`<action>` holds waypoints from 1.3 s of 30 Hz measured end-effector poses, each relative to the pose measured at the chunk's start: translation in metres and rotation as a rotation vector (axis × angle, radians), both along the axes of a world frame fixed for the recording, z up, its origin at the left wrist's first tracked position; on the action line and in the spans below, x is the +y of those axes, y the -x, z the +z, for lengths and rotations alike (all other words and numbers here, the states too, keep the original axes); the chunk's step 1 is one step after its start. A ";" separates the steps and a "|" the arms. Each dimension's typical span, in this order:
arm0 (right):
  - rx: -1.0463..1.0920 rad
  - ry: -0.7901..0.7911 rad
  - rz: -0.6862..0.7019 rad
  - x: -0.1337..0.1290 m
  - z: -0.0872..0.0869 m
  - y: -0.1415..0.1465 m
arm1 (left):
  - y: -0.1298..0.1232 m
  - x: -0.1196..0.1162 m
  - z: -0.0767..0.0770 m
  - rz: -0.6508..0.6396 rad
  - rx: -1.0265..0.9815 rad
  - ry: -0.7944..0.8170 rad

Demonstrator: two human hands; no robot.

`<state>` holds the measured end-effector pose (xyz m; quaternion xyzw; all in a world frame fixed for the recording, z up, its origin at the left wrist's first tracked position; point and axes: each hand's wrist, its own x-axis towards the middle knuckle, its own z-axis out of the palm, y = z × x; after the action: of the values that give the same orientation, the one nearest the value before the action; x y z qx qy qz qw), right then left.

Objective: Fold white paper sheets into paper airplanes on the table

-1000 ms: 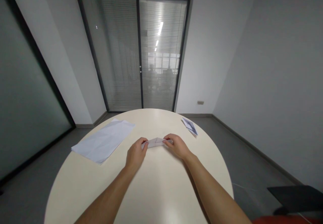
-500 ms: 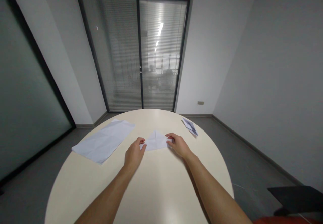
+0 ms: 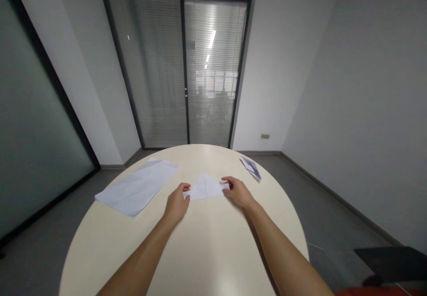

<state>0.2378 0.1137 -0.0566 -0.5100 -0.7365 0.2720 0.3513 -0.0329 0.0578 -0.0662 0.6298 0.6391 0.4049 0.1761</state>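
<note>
A small white folded paper point(image 3: 205, 186), roughly triangular with a crease up its middle, lies near the centre of the round table point(image 3: 207, 247). At its left corner, my left hand point(image 3: 177, 202) has thumb and fingers closed around the edge of the paper. My right hand point(image 3: 238, 191) grips the opposite corner between thumb and fingers, with the index finger stretched above it. The peak of the paper points away from me.
Larger white sheets point(image 3: 136, 187) lie at the table's left. A folded paper with dark printing point(image 3: 251, 168) sits by the far right edge. A dark flat object point(image 3: 392, 262) and something red point(image 3: 376, 290) are at the lower right.
My hands have moved slightly apart, the left one a little left and down, the right one slightly right. More of the folded paper's lower corners shows between them.
</note>
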 end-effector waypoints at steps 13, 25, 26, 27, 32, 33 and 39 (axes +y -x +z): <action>-0.096 0.028 -0.032 0.000 0.000 -0.005 | -0.001 -0.009 0.016 0.055 0.210 0.152; -0.322 -0.049 -0.065 -0.012 0.018 0.001 | -0.008 -0.020 0.028 0.078 0.486 0.183; -0.334 -0.047 -0.062 -0.014 0.019 0.002 | -0.009 -0.021 0.029 0.081 0.509 0.180; -0.351 -0.048 -0.057 -0.015 0.021 0.003 | -0.010 -0.022 0.029 0.083 0.536 0.177; -0.503 -0.110 -0.031 -0.025 0.032 0.009 | -0.013 -0.026 0.035 0.076 0.669 0.184; -0.547 -0.127 -0.031 -0.028 0.035 0.010 | -0.014 -0.027 0.036 0.070 0.693 0.183; -0.765 -0.103 -0.033 -0.045 0.053 0.024 | -0.022 -0.036 0.042 0.036 0.817 0.151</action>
<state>0.2138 0.0690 -0.0037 -0.5682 -0.8187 0.0191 0.0805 -0.0107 0.0219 -0.0245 0.7127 0.6952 0.0766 -0.0534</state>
